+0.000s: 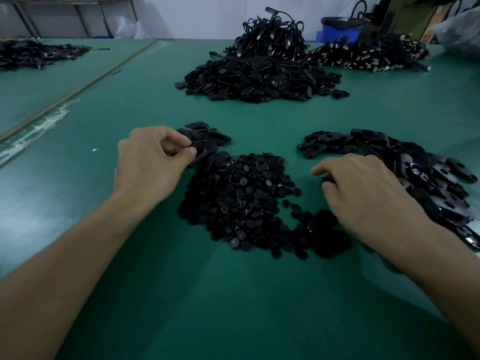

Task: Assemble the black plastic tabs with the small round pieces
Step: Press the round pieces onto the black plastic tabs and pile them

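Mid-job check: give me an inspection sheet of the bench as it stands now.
Surface: green mat; white smears at left.
Job's things: round pieces pile in the middle; holed tabs pile at right; small tab stack by the left hand; big far pile.
Clutter: dark heap far left.
Hands: left hand pinches a tab; right hand curled beside the holed tabs pile, grasp hidden.
Cables: black cable heap behind the big far pile; second cable heap to its right.
Surroundings: blue bin, white wall.

Dim, cool cast, wide-angle edge warp, bg soft, pieces glint faintly
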